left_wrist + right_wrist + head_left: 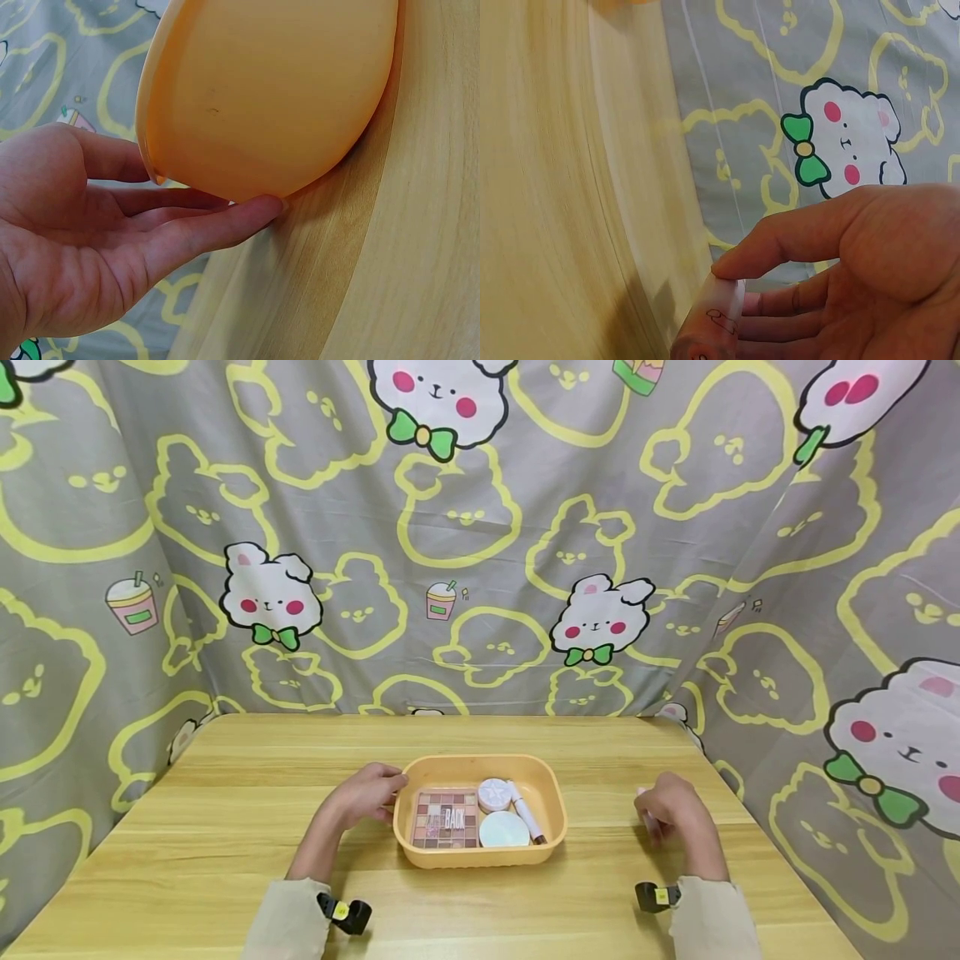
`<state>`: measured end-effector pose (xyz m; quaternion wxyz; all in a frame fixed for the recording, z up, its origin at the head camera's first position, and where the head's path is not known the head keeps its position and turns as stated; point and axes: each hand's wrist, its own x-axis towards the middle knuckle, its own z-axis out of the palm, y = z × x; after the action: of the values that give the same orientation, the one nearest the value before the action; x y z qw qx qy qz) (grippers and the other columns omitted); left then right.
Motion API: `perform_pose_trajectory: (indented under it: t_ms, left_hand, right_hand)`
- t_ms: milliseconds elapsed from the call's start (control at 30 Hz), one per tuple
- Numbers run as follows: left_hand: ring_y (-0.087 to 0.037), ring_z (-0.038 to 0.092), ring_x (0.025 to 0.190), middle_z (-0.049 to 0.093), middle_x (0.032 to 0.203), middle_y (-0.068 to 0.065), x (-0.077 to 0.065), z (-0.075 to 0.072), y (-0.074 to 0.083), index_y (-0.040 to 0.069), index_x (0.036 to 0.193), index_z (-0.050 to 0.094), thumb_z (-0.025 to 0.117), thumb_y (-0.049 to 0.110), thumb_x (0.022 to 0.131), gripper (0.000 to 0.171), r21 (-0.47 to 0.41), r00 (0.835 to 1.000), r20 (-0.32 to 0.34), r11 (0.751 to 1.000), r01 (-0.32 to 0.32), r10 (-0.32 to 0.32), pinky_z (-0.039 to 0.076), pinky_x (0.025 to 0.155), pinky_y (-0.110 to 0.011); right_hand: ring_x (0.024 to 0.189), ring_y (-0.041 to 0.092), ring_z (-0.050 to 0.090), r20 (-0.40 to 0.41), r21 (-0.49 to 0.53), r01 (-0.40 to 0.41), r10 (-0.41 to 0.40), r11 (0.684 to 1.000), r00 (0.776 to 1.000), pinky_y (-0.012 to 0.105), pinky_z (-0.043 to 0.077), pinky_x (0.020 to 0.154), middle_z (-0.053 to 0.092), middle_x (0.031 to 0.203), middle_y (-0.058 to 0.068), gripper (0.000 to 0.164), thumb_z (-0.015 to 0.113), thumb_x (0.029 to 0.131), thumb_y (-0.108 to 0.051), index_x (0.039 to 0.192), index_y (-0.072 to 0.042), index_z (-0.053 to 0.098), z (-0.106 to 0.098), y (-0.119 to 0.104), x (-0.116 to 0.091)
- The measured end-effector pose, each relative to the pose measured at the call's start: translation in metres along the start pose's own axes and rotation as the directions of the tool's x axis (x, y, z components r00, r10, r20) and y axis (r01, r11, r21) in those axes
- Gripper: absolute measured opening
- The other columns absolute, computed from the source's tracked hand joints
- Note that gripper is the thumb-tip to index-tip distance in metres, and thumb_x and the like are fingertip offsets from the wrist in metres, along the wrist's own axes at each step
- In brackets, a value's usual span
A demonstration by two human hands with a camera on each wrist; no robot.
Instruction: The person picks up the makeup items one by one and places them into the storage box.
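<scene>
A pale orange plastic basket stands on the wooden table. Inside it lie an eyeshadow palette, a white round case with a star, a pale mint round case and a slim white tube with a dark end. My left hand touches the basket's left end from outside, its fingers and thumb mostly extended along the wall and rim. To the basket's right, low over the table, my right hand pinches a small translucent pink tube with a black line drawing; its lower end is cut off in the right wrist view.
The light wooden table ends at a grey curtain with cartoon bears and rabbits, which hangs behind it and along both sides. A small black camera is strapped on each wrist, over pale sleeves.
</scene>
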<state>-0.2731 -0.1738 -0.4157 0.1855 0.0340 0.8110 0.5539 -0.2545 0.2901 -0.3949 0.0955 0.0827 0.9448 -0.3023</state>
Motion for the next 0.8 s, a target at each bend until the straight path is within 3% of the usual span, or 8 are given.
perform_pose_trajectory:
  t_ms: [267, 633, 800]
  left_hand:
    - [-0.025, 0.068, 0.102, 0.066, 0.123, -0.02, 0.001, 0.001, 0.001, -0.013, 0.137, 0.052, 0.042, 0.017, 0.108, 0.043, 0.034, 1.0, -0.012, 0.999, 0.011, -0.01, 0.062, 0.076, -0.039]
    - [-0.025, 0.068, 0.102, 0.066, 0.123, -0.02, 0.001, 0.001, 0.001, -0.013, 0.137, 0.053, 0.042, 0.017, 0.108, 0.043, 0.035, 1.0, -0.012, 0.999, 0.012, -0.011, 0.062, 0.076, -0.039]
    - [-0.024, 0.068, 0.101, 0.066, 0.122, -0.02, 0.0, 0.001, 0.002, -0.013, 0.137, 0.053, 0.042, 0.017, 0.108, 0.043, 0.035, 1.0, -0.014, 0.999, 0.014, -0.014, 0.062, 0.075, -0.039]
  right_hand:
    - [0.047, 0.023, 0.061, 0.01, 0.047, -0.025, 0.024, 0.999, 1.0, 0.033, 0.055, 0.048, 0.059, 0.047, 0.009, 0.016, 0.055, 0.074, -0.003, 0.063, 0.005, 0.062, 0.001, -0.001, 0.003]
    - [0.046, 0.019, 0.056, 0.0, -0.012, 0.007, -0.007, 1.0, 1.0, 0.029, 0.048, 0.049, 0.061, 0.048, 0.008, 0.01, 0.059, 0.073, -0.005, 0.067, 0.003, 0.062, 0.002, -0.009, 0.002]
    - [0.049, 0.02, 0.06, -0.01, 0.042, 0.016, -0.016, 0.999, 1.0, 0.031, 0.053, 0.054, 0.063, 0.055, 0.011, 0.013, 0.061, 0.078, -0.005, 0.083, 0.007, 0.061, 0.002, -0.017, 0.0]
